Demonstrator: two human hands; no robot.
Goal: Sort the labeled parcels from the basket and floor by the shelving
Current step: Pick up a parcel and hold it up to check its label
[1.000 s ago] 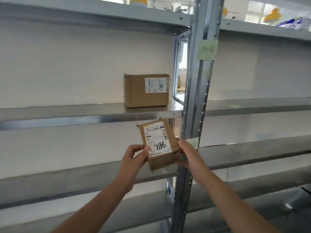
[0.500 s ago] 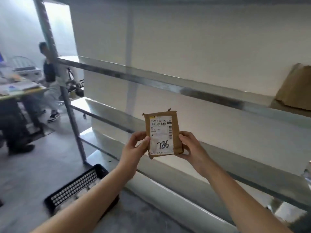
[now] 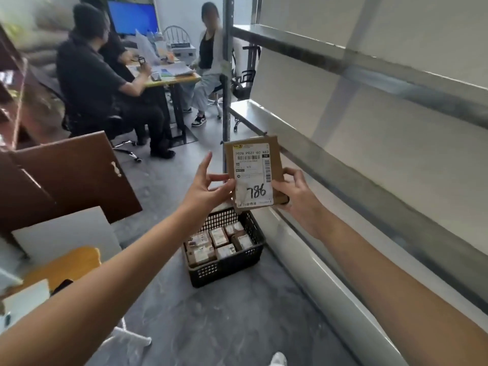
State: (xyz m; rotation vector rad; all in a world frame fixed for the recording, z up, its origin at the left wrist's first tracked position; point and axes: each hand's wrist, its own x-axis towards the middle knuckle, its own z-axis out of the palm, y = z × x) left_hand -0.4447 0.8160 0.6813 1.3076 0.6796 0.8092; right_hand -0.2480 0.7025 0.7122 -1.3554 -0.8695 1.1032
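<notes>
fingers (image 3: 293, 178) of my right hand (image 3: 298, 199) curl round the right edge of the parcel (image 3: 274, 165), thumb on its front just beside the label (image 3: 253, 178), and this hand grips it upright in the air. my left hand (image 3: 203, 194) is mostly spread: the index points straight up, while the thumb tip and one fingertip only touch the parcel's left edge, a loose contact rather than a real grasp. the label faces me, white with a barcode and "786" handwritten in black.

from my feed the parcel sits in front of the lower shelves of the metal shelving (image 3: 369, 186), which runs along my right. below it, on the grey floor (image 3: 224, 326), stands the black basket (image 3: 227, 272), just beside the shelving's bottom rail, with several small brown parcels (image 3: 219, 237) packed flat inside, labels up.

further back, three people sit around a tabletop (image 3: 174, 79) with a blue screen (image 3: 132, 18) behind. a brown board (image 3: 74, 178) leans at my left.
</notes>
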